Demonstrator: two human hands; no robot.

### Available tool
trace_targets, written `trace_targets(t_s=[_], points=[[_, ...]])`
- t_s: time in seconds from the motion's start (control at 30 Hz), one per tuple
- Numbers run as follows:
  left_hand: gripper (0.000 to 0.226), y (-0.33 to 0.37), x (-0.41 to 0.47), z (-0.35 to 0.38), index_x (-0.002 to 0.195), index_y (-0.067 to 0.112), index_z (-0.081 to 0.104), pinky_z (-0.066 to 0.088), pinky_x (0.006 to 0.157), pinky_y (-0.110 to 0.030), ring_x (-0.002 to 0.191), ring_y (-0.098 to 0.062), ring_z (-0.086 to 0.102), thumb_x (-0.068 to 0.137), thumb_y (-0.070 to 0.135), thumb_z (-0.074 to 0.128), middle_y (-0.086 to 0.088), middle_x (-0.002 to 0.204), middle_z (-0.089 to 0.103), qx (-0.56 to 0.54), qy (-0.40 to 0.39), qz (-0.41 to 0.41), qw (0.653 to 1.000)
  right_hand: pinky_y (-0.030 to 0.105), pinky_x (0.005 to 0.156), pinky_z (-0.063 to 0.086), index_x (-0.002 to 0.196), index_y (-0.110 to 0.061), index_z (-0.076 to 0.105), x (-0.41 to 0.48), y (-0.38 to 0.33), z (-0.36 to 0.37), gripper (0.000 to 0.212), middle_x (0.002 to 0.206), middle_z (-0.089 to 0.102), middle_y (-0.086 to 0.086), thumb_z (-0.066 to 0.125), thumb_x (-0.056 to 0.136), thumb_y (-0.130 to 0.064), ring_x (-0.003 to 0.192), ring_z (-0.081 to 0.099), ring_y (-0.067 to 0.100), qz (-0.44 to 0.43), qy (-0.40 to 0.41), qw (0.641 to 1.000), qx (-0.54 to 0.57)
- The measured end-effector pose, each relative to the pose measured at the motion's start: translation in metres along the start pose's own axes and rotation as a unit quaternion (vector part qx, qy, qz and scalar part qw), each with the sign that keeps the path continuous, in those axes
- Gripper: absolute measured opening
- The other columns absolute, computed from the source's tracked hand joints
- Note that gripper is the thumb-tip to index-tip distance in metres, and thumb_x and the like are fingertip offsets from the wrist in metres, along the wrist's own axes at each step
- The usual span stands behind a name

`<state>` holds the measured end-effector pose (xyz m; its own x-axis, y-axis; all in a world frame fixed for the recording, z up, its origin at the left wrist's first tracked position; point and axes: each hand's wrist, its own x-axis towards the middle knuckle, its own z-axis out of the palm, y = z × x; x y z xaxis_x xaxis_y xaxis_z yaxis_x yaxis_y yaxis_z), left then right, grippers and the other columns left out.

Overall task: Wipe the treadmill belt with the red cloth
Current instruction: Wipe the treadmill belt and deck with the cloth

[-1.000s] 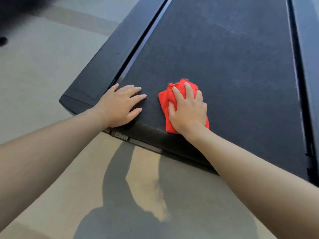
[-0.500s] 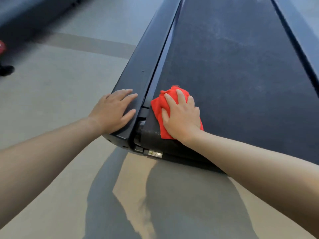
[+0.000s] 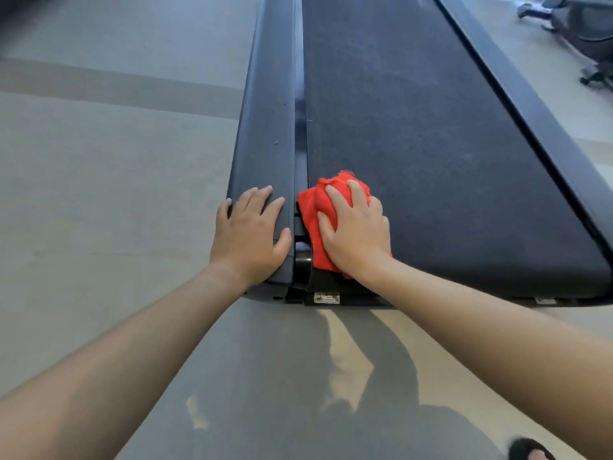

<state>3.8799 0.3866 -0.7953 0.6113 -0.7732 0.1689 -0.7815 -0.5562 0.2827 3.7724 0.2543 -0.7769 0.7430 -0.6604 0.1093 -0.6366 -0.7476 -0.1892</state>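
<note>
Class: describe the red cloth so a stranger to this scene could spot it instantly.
Find the long dark treadmill belt running up the picture. At its near end, by the left edge, the right hand presses down a bunched cloth. It is the only bright red thing among black and grey.

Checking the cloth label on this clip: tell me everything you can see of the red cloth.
The red cloth is bright red, soft-looking fabric, fuzzy at its far edge, crumpled rather than spread flat. It lies on the near left corner of the dark belt, its left edge reaching the gap beside the side rail. The right hand presses on it palm down, fingers spread, covering much of it; red shows beyond the fingertips and left of the thumb.
</note>
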Motion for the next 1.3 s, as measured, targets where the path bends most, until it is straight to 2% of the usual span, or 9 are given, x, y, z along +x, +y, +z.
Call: trace_targets(t_s=[0.1,0.3,0.53,0.73,0.9,1.07,1.2,1.3], points=[[0.053,-0.001,-0.002,0.0,0.135,0.02,0.047,0.018,0.11,-0.045,0.138,-0.019,0.029,0.085,0.039,0.049,-0.002,0.147,0.038,-0.012,0.005,-0.002,1.0,0.047,0.09,0.038,0.142,-0.032,0.036,-0.018,-0.003,0.003,0.051,0.154,0.023,0.004,0.043,0.093,-0.046,0.126,0.032,0.037,-0.013,-0.003,1.0,-0.023],[0.054,0.0,-0.003,0.0,0.136,0.022,0.046,0.019,0.11,-0.046,0.138,-0.019,0.028,0.086,0.039,0.048,-0.002,0.148,0.037,-0.002,0.007,0.002,1.0,0.048,0.095,0.036,0.143,-0.032,0.031,0.022,-0.013,0.002,0.053,0.154,0.021,0.004,0.041,0.094,-0.048,0.129,0.03,0.037,-0.005,-0.027,0.999,-0.022],[0.056,-0.002,-0.006,-0.003,0.143,0.022,0.036,0.011,0.114,-0.045,0.143,-0.019,0.017,0.09,0.04,0.041,-0.001,0.154,0.026,0.011,-0.028,0.012,0.999,0.05,0.096,0.036,0.145,-0.033,0.023,0.008,0.007,0.001,0.066,0.156,0.013,0.004,0.043,0.088,-0.06,0.13,0.025,0.037,-0.078,-0.053,0.995,-0.029],[0.057,0.003,-0.007,-0.005,0.143,0.023,0.035,0.014,0.114,-0.045,0.143,-0.018,0.018,0.089,0.04,0.038,-0.001,0.154,0.027,0.027,-0.037,-0.003,0.999,0.052,0.103,0.031,0.147,-0.034,0.019,0.031,-0.005,0.004,0.07,0.158,0.009,0.004,0.044,0.088,-0.06,0.137,0.018,0.039,-0.047,-0.069,0.996,-0.015],[0.057,0.009,-0.008,-0.008,0.14,0.022,0.041,0.016,0.113,-0.043,0.141,-0.018,0.023,0.086,0.041,0.037,0.0,0.151,0.032,0.028,-0.033,-0.017,0.999,0.049,0.096,0.038,0.143,-0.033,0.03,0.023,0.008,0.003,0.062,0.154,0.02,0.002,0.051,0.087,-0.05,0.129,0.029,0.036,-0.085,-0.041,0.995,0.018],[0.056,0.007,-0.007,-0.013,0.144,0.024,0.032,0.011,0.115,-0.041,0.144,-0.016,0.015,0.091,0.039,0.041,0.002,0.155,0.023,0.013,-0.068,-0.017,0.997,0.046,0.084,0.042,0.138,-0.033,0.041,0.005,0.023,-0.008,0.054,0.146,0.034,0.001,0.054,0.086,-0.04,0.116,0.04,0.035,-0.136,-0.034,0.99,0.032],[0.057,-0.008,-0.018,-0.036,0.146,0.025,0.028,0.017,0.115,-0.041,0.143,-0.015,0.015,0.092,0.04,0.041,0.003,0.155,0.023,-0.027,-0.062,-0.012,0.998,0.047,0.087,0.042,0.137,-0.033,0.044,0.006,0.017,-0.022,0.052,0.145,0.037,-0.001,0.056,0.086,-0.038,0.119,0.04,0.035,-0.125,-0.023,0.991,0.046],[0.056,-0.036,-0.035,-0.063,0.145,0.024,0.029,0.019,0.114,-0.037,0.142,-0.016,0.019,0.092,0.04,0.042,0.002,0.153,0.025,-0.036,-0.038,-0.025,0.998,0.05,0.092,0.04,0.136,-0.032,0.046,0.017,-0.015,-0.037,0.052,0.145,0.039,0.0,0.054,0.085,-0.039,0.119,0.041,0.038,-0.139,-0.004,0.987,0.079]])
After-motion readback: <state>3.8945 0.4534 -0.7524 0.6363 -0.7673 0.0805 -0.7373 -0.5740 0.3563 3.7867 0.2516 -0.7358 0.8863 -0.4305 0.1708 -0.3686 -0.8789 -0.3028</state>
